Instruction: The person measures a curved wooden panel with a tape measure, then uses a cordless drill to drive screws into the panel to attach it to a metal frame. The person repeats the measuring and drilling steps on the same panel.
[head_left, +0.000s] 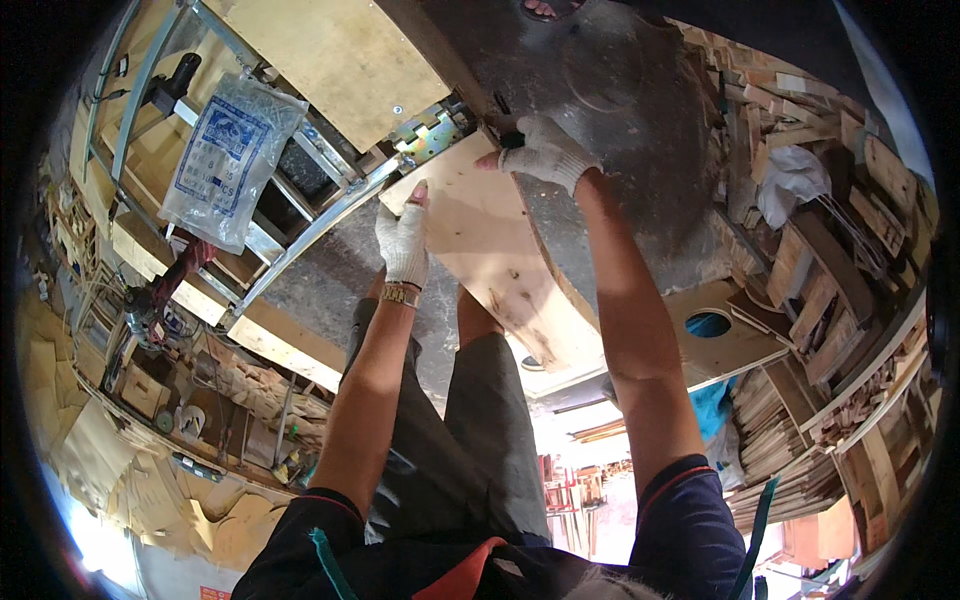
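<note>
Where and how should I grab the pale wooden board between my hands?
Likely best by the long edges of the pale wooden board, near its upper end: left hand from the left, right hand from the right, thumbs on the face. It is flat and long, with both sides reachable, while its upper end sits close to the metal hinge.

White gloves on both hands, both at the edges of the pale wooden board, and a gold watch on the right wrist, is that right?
Not quite: the head view shows the gold watch on the left wrist, not the right. The left hand and right hand do wear white gloves, at the edges of the pale wooden board.
</note>
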